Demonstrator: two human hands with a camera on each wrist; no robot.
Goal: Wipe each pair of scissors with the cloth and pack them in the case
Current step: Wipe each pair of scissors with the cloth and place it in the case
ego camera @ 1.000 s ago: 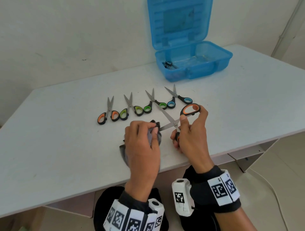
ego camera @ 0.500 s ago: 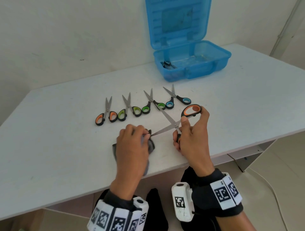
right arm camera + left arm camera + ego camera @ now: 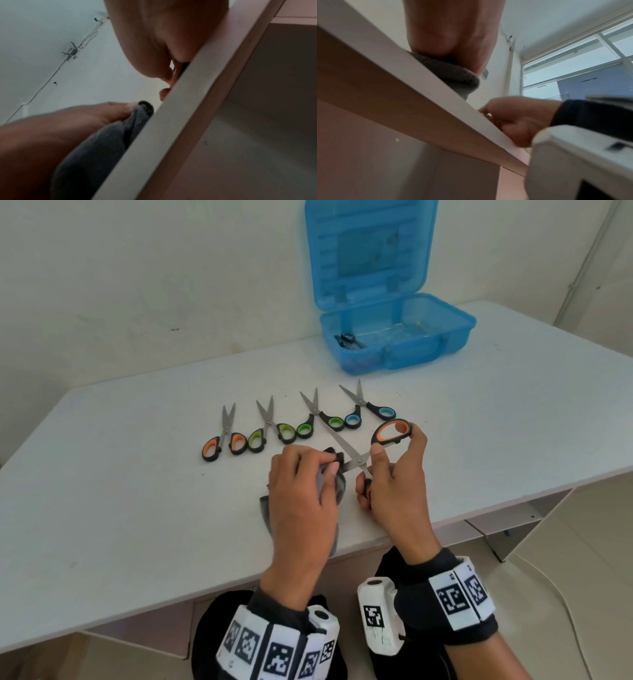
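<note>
over table (image 3: 137, 508), hands grip cloth (image 3: 325, 484), scissors (image 3: 359, 460)

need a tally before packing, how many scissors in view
6: four in a row on the table, one in the right hand, one in the case; more may hide there.

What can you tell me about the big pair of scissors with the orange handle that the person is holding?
The large scissors have silvery metal blades and black handles lined with orange. They are spread wide open, held just above the white table. The right hand grips both handles, one loop raised, the other hidden in the palm. The left hand pinches a grey cloth around one blade; the other blade points toward the row of smaller scissors.
</note>
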